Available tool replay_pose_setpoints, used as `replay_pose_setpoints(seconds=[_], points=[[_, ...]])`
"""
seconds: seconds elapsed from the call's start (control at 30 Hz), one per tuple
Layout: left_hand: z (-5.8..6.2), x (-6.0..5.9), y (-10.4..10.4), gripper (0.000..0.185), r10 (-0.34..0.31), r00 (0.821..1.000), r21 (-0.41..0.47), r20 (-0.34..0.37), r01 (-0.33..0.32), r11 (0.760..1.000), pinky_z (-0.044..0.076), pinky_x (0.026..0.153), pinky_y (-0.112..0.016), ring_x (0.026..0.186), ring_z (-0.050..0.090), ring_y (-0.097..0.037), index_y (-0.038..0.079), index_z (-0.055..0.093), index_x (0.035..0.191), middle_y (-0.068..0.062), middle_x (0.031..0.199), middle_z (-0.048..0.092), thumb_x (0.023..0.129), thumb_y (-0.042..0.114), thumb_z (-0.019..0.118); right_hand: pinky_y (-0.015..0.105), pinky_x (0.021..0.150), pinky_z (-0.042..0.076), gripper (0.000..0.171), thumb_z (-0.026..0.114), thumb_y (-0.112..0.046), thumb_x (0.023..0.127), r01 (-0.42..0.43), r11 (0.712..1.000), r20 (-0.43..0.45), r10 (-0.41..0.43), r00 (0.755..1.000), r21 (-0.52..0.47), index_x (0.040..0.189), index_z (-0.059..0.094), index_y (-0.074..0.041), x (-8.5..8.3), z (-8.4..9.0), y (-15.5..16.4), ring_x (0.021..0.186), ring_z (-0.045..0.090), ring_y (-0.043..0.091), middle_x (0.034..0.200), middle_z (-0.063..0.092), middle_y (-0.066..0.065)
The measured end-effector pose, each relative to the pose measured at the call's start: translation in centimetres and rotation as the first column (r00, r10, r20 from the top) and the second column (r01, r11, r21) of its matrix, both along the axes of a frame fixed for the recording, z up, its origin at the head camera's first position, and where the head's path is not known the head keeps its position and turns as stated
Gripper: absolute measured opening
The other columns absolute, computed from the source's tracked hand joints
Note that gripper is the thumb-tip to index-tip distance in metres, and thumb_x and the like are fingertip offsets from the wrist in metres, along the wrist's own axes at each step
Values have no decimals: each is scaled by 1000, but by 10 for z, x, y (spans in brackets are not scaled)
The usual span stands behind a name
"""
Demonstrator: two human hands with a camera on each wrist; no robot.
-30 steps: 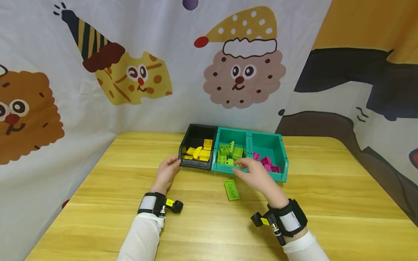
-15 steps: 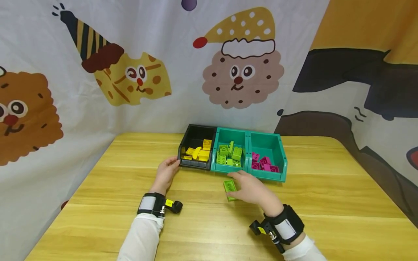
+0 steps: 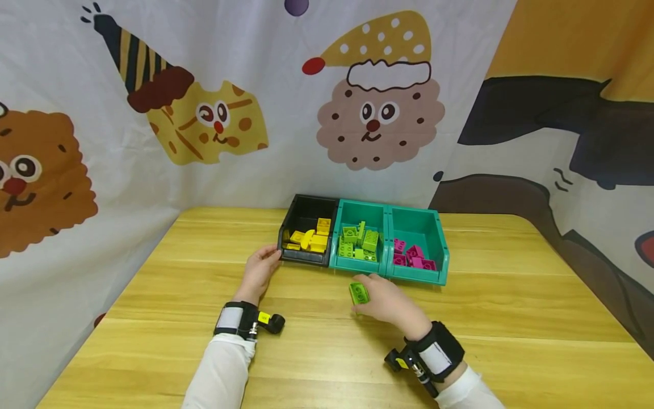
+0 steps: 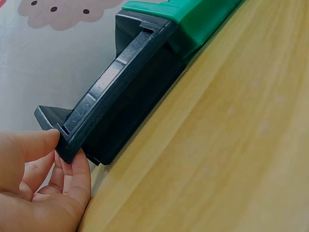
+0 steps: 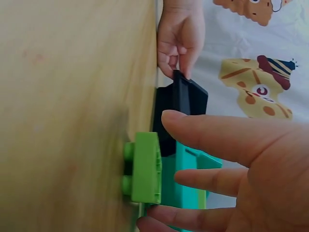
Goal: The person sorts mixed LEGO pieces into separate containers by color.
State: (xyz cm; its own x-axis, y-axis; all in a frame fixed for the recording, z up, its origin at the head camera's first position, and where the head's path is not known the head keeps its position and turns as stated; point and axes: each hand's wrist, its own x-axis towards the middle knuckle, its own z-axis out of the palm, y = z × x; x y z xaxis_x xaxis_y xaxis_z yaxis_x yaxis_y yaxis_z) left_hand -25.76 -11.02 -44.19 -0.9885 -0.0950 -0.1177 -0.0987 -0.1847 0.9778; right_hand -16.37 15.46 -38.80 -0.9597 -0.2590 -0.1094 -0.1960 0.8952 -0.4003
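Observation:
My left hand (image 3: 259,270) pinches the front left corner of a black bin (image 3: 306,257) between thumb and fingers, as the left wrist view shows closely. Yellow toy bricks (image 3: 314,243) lie in that bin. In front of the bins, my right hand (image 3: 390,301) holds a lime green toy brick (image 3: 359,293), thumb and fingertips around it and its hollow side up. From the right wrist, the green brick (image 5: 147,166) shows its studs facing the table; where the thumb touches it cannot be made out.
Two teal bins adjoin the black one: the middle bin (image 3: 357,266) holds lime green bricks (image 3: 360,241), the right bin (image 3: 444,267) magenta bricks (image 3: 415,260). All stand at the back of the wooden table (image 3: 306,352). Behind hangs a printed cloth (image 3: 286,130).
My right hand has moved from the teal bins back towards me, down to the loose green brick, and its fingers have closed round it. My left hand has stayed at the black bin.

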Motion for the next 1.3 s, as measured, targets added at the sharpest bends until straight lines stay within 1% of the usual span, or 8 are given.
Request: replay_pose_setpoints(seconds=[0.13,0.3,0.47,0.6,0.7,0.9,1.1,1.3], points=[[0,0,0,36,2,1000,3,-1,-2,1000,49,73,-14,81,53,0,-11,48,128,-1,99,51,95,0,52,51,92,48,63,78,-31,76,-2,1000,-5,2,1000,3,132,55,-13,-1,-2,-1,107,57,32,126,57,17],[1,1,-1,36,2,1000,0,1,-2,1000,49,73,-14,81,53,0,-11,48,128,-1,100,51,95,0,52,51,84,51,63,78,-16,75,-28,1000,-29,28,999,2,133,54,-16,-2,-5,0,101,58,32,122,56,18],[1,1,-1,36,1,1000,-1,5,-1,1000,49,74,-15,83,53,-1,-11,48,129,-3,103,51,95,1,52,50,91,49,63,78,-9,75,-24,1000,-33,24,999,-5,132,52,-6,-3,-7,1,108,57,33,124,57,18],[2,0,-1,36,-2,1000,-1,7,2,1000,49,74,-15,86,52,-3,-10,49,129,-4,105,51,95,3,52,44,86,50,49,79,-7,72,-19,1000,-56,19,998,-3,117,61,3,-6,-9,1,94,58,25,107,64,14],[2,0,-2,36,-4,1000,-5,8,4,1000,49,74,-14,86,52,-4,-10,49,129,-4,104,50,95,3,52,41,82,51,41,80,-6,71,-26,1000,-74,26,997,-6,109,66,3,-7,-9,0,86,57,20,98,65,10],[2,-1,-1,36,-5,1000,-5,4,5,1000,49,74,-14,85,52,-3,-11,48,129,-4,104,51,95,2,52,41,84,51,43,79,-2,71,-35,998,-95,31,995,-50,111,67,3,-8,-7,-1,92,59,23,102,66,12],[0,-1,-1,36,-5,1000,-6,7,5,1000,49,74,-14,86,53,-2,-10,48,129,-6,108,51,95,2,52,43,83,53,41,78,-1,71,-27,992,-186,4,983,-124,111,68,3,-7,1,1,95,61,28,102,67,13],[0,0,-1,36,-8,1000,-9,7,8,1000,49,75,-15,86,52,-3,-10,49,129,-5,107,51,95,3,52,37,71,53,44,76,-6,76,17,984,-269,-65,961,-177,117,65,2,-15,22,7,85,60,24,105,65,16]])
